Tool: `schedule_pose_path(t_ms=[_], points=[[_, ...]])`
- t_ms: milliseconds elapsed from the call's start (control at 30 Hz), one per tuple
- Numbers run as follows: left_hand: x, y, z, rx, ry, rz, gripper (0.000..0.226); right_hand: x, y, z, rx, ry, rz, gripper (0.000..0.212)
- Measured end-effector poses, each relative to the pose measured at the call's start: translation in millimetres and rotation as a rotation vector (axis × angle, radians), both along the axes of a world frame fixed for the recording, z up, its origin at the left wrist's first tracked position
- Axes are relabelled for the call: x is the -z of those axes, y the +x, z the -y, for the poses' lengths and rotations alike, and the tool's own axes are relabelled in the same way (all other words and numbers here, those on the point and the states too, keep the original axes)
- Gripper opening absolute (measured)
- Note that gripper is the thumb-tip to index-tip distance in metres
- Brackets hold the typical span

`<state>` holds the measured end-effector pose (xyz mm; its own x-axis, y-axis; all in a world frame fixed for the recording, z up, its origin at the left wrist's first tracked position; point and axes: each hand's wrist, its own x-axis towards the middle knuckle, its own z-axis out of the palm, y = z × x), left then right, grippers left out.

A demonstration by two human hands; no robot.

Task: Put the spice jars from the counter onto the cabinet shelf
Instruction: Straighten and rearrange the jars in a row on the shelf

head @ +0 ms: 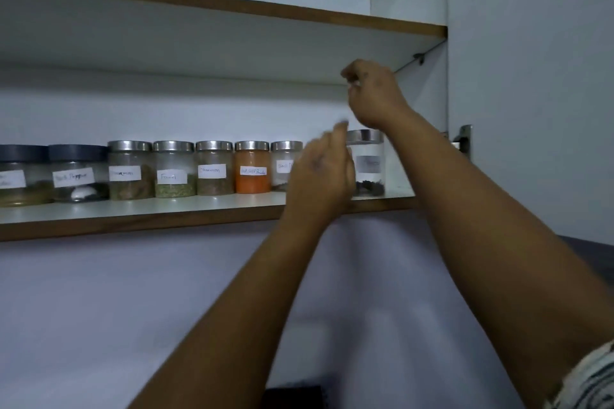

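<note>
Steel-lidded spice jars point(214, 168) stand upright in a row along my cabinet shelf point(139, 209), set back from its wooden front edge. The end jar point(368, 164), holding dark spice, stands upright just beyond my hands, with open shelf between it and the cabinet's right wall. My left hand point(320, 173) hovers before it, fingers loosely curled, holding nothing. My right hand point(373, 93) is raised above its lid, fingers curled, empty.

Two bare forearms, the right one with a dark-and-white patterned sleeve point(594, 378) at its upper end
</note>
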<state>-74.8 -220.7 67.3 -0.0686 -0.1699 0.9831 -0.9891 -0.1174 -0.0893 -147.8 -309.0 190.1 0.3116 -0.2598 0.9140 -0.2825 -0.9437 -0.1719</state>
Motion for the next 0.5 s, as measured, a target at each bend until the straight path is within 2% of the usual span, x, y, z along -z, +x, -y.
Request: schedule_pose_path(t_ms=[67,133,200,300,500], points=[[31.2,0.0,11.2,-0.163,0.005,0.009,0.032,8.4,-25.6,11.8,-0.044,0.097,-0.093,0.033],[48.2,10.7,17.8,-0.274,-0.052,0.018,0.020,20.6,-39.2,22.0,-0.042,0.127,-0.284,0.034],[54.3,20.3,18.7,-0.318,-0.124,0.063,0.023,31.7,-39.0,32.0,0.043,0.086,-0.473,0.038],[59.8,24.1,20.1,-0.333,-0.191,0.143,0.033,38.8,-30.1,43.7,0.071,0.046,-0.473,0.036],[57.8,31.2,31.4,-0.367,-0.272,0.196,0.032,34.8,7.0,66.4,0.098,0.019,-0.471,0.034]])
